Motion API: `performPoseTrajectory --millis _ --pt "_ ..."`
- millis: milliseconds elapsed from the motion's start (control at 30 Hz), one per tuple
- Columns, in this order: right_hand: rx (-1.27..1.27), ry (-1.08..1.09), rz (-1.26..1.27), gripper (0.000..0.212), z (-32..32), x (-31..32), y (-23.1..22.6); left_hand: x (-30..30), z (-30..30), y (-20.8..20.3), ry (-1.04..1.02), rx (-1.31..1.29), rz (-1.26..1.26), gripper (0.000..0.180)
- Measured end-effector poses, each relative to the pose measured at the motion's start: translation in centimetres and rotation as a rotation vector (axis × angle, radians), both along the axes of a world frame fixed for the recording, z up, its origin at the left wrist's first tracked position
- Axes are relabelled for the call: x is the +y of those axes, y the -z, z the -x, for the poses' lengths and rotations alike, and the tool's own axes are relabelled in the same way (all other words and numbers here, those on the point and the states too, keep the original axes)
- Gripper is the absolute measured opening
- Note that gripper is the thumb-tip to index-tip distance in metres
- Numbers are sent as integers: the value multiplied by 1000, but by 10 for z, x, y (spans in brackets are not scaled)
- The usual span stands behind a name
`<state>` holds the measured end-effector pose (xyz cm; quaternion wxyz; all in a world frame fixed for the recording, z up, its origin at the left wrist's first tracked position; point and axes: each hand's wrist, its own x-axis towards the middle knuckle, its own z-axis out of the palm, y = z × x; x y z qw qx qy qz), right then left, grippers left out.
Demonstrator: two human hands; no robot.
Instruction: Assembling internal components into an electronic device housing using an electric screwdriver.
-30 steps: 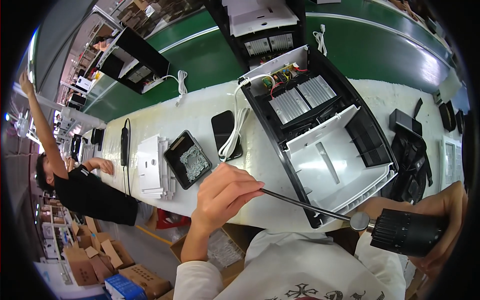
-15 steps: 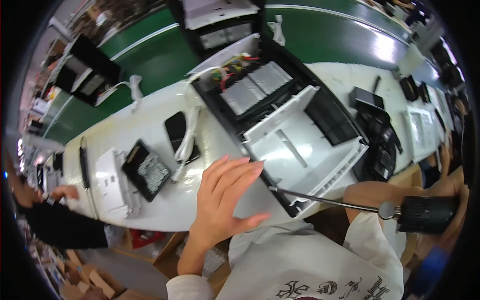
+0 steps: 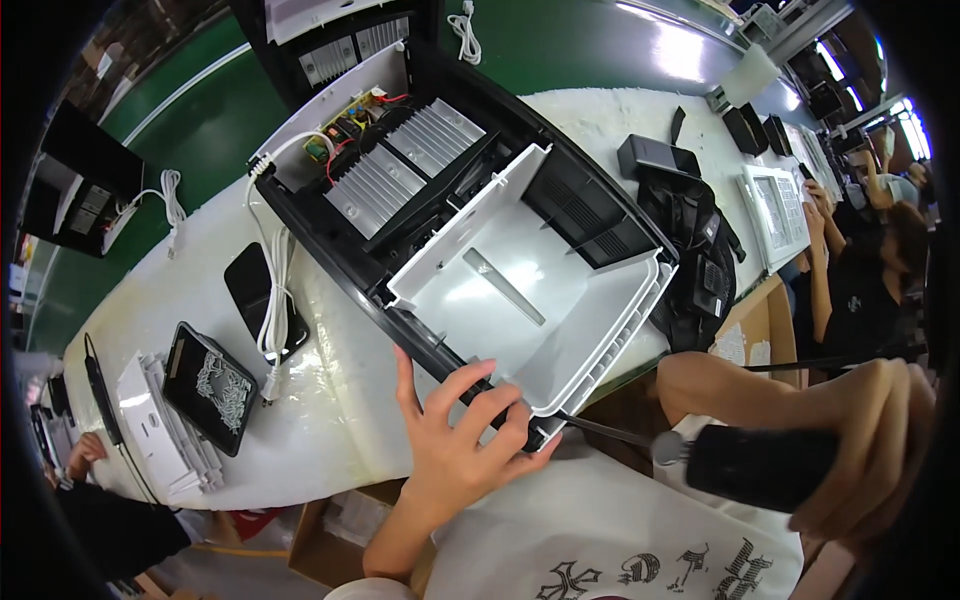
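Note:
A black housing with a white inner tray sits tilted across the workbench in front of me. My left hand grips its near corner, thumb and index finger close together there, the other fingers over the rim. My right hand is wrapped around a black electric screwdriver at the right. The long shaft points left, its tip against the near corner beside my left fingers. Any screw at the tip is hidden. Silver heatsinks and a small circuit board show inside the housing.
Left of the housing lie a white cable, a black tray of screws, white plastic parts and another screwdriver. Black parts lie right. Beyond, a green conveyor carries more units. Other people work at both sides.
My left hand has come down onto the housing's near corner. The screwdriver has shifted lower, its tip still at that corner. The view has swung, so the bench things appear further left.

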<state>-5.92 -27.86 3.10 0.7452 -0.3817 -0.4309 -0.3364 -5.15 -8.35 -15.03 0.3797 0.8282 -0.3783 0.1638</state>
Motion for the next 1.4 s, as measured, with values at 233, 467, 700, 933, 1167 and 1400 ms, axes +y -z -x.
performPoseTrajectory --millis 233,467,700,933,1167,1400 --pt "176 -546 416 18 24 -34 27 1 -2 1 28 16 38 30" --pt "19 -361 156 13 27 -17 62 3 -1 6 13 4 36 34" --pt "-112 -259 124 21 -4 1 67 3 -1 6 3 -3 27 31" --pt "127 -211 271 28 -15 7 43 5 0 9 24 -1 32 38" --pt "122 -276 279 28 -17 3 38 4 0 5 28 23 22 37" --pt "137 -220 303 30 -18 13 47 4 -2 4 37 17 39 37"
